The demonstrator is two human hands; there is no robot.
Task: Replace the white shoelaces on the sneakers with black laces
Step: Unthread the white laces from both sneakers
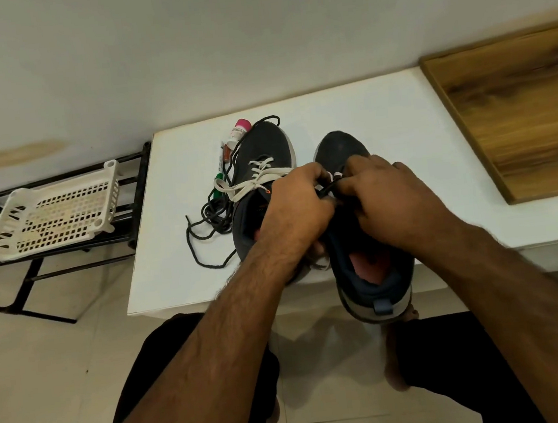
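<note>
Two dark sneakers lie on a white table [382,124]. The left sneaker [265,147] has a white lace [250,183] threaded through it. Beside it and over its toe lies a loose black lace [209,218]. The right sneaker [343,149] hangs with its heel over the table's front edge. My left hand [296,206] and my right hand [386,196] meet over its eyelets, and each pinches a short black lace end [328,189] between the fingertips. The eyelet row is mostly hidden under my hands.
A pink-capped bottle [240,131] and marker pens [220,169] lie behind the left sneaker. A white perforated basket [54,214] sits on a black metal rack [138,191] to the left. A wooden board [518,110] lies to the right. My knees and the tiled floor are below.
</note>
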